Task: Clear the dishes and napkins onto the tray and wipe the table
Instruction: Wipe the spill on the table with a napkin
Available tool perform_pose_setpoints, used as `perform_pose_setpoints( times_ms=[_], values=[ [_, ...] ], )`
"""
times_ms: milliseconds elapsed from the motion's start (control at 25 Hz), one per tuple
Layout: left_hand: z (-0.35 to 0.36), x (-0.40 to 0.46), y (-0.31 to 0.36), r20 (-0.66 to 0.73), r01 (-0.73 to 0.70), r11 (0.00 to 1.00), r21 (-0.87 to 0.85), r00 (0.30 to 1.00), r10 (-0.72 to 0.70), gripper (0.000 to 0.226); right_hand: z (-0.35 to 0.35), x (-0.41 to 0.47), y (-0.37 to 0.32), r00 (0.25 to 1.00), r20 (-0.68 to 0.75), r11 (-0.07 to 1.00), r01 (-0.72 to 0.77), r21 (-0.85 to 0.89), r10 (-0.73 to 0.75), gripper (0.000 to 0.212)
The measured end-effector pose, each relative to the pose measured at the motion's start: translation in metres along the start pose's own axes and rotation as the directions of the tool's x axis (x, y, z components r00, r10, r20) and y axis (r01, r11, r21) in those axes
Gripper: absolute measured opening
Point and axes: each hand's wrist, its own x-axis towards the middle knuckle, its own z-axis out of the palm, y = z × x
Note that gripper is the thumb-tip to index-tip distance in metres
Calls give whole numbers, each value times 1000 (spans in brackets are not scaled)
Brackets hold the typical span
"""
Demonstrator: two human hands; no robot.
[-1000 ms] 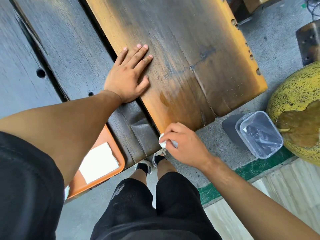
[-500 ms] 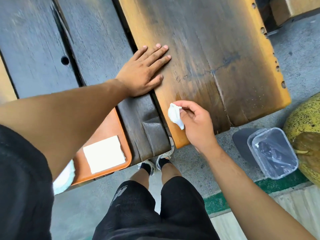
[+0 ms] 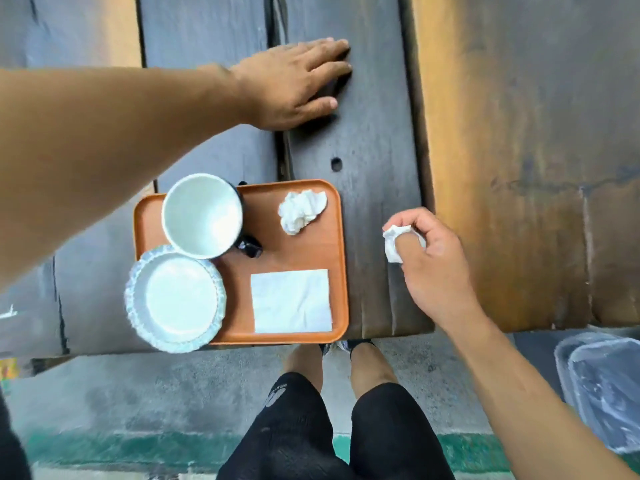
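One crumpled napkin (image 3: 394, 242) sits pinched in my right hand (image 3: 429, 261), just right of the tray (image 3: 311, 251); I judge a short leftward carry drops it in. Left hand (image 3: 294, 81) presses flat on the table (image 3: 374, 150), farther off.

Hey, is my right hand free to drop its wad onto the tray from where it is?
Probably yes. The right hand pinches the wad just beside the tray, whose bare middle lies open between the crumpled napkin and the folded one.
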Motion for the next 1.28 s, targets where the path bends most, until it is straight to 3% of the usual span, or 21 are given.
perform_pose_setpoints(
  times_ms=[160, 320, 480, 600, 800, 1040, 1160, 1280],
  values=[
    [13, -56, -37, -23, 152, 987, -48, 988, -153, 75, 31, 11, -16, 973, 100, 941, 228, -249, -209, 16],
    [41, -116, -67, -76, 270, 960, -78, 958, -276, 74, 60, 10, -18, 930, 230, 831, 362, -422, -288, 20],
    [69, -159, -83, -192, 406, 898, -172, 880, -434, 67, 68, 8, -16, 804, 405, 580, 595, -557, -435, 24],
    [91, -182, -85, -261, 460, 853, -248, 816, -516, 60, 74, 13, -14, 750, 484, 479, 661, -578, -451, 17],
    [106, -190, -82, -331, 490, 801, -345, 735, -592, 54, 83, 19, -9, 775, 408, 489, 625, -608, -483, 15],
    [110, -194, -88, -340, 466, 803, -373, 736, -585, 55, 81, 12, -8, 791, 427, 526, 611, -591, -438, 20],
    [117, -205, -87, -349, 481, 786, -388, 713, -608, 54, 73, 5, -10, 833, 392, 563, 553, -614, -392, 28],
    [124, -226, -77, -324, 527, 725, -443, 660, -678, 53, 66, -9, -14, 904, 263, 667, 427, -611, -337, 30]
  ],
)
